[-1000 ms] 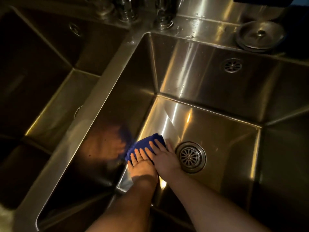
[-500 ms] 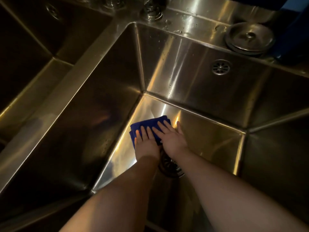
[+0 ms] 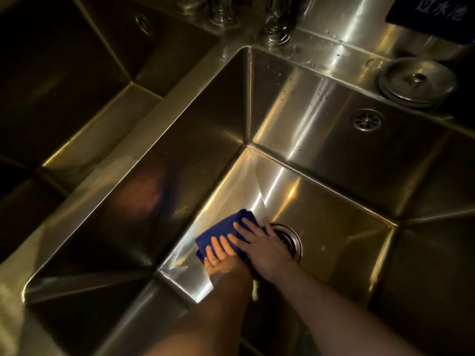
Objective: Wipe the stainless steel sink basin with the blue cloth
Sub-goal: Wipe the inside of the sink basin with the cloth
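A folded blue cloth lies flat on the floor of the stainless steel sink basin, near its left wall. My left hand presses on the near part of the cloth with straight fingers. My right hand lies beside it, fingers straight on the cloth's right part, the palm partly over the round drain. Both forearms reach down into the basin from the lower edge of the view.
A second, darker basin lies to the left behind a steel divider. Tap bases stand at the back rim. A round steel lid sits on the back ledge, above an overflow grille in the back wall.
Both hands and the cloth slid back across the basin floor towards the near left, after a push to the far side. The drain shows again beside my right hand.
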{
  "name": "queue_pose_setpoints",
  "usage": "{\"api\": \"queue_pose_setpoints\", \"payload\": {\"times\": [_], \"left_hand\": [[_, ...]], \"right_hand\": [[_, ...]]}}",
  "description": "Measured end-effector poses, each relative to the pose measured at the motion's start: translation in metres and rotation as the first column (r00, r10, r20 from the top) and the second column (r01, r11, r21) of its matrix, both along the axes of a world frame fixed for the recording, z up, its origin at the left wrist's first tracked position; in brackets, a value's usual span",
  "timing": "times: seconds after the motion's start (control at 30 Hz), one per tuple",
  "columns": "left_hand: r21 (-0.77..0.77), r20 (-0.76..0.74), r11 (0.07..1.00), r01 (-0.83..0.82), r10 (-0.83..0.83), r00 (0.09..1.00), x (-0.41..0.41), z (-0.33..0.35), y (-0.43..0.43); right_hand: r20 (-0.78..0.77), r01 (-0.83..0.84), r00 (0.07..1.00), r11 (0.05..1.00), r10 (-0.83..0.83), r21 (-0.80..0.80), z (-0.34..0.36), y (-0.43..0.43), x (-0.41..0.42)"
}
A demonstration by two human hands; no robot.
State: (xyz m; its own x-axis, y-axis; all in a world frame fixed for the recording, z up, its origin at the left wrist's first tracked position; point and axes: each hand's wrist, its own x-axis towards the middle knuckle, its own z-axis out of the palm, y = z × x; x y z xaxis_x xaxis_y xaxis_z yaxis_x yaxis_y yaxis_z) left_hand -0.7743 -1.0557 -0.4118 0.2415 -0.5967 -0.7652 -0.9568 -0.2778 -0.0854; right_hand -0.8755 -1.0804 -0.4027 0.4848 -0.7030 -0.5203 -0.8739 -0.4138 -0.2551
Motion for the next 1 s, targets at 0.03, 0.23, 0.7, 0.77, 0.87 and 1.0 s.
{"api": "queue_pose_setpoints", "payload": {"times": [0.03,0.23,0.7,0.77,0.87,1.0], "left_hand": [[-0.003,0.016,1.0,-0.02,0.02,1.0,0.0,-0.002,0.003],[-0.062,0.049,0.985,-0.159,0.162,0.986,-0.008,-0.009,-0.01],[-0.435,-0.194,0.804,-0.405,0.356,0.914,-0.024,-0.051,0.052],[-0.353,-0.24,0.809,-0.469,0.407,0.881,-0.039,-0.028,0.063],[-0.042,-0.075,0.87,-0.491,0.487,0.87,-0.047,-0.002,0.058],[-0.308,-0.135,0.756,-0.577,0.566,0.813,-0.029,-0.015,0.044]], "right_hand": [[-0.011,-0.019,1.0,1.0,0.019,-0.007,-0.001,0.0,0.002],[-0.04,-0.086,0.996,0.992,0.083,-0.088,0.0,-0.02,0.007],[-0.024,-0.397,0.917,0.918,0.398,0.016,-0.002,0.002,-0.002],[0.03,-0.453,0.891,0.891,0.454,-0.025,-0.01,0.012,-0.018],[0.081,-0.412,0.906,0.909,0.416,-0.055,-0.005,0.008,-0.019],[0.055,-0.44,0.894,0.894,0.445,-0.083,-0.006,0.0,-0.003]]}}
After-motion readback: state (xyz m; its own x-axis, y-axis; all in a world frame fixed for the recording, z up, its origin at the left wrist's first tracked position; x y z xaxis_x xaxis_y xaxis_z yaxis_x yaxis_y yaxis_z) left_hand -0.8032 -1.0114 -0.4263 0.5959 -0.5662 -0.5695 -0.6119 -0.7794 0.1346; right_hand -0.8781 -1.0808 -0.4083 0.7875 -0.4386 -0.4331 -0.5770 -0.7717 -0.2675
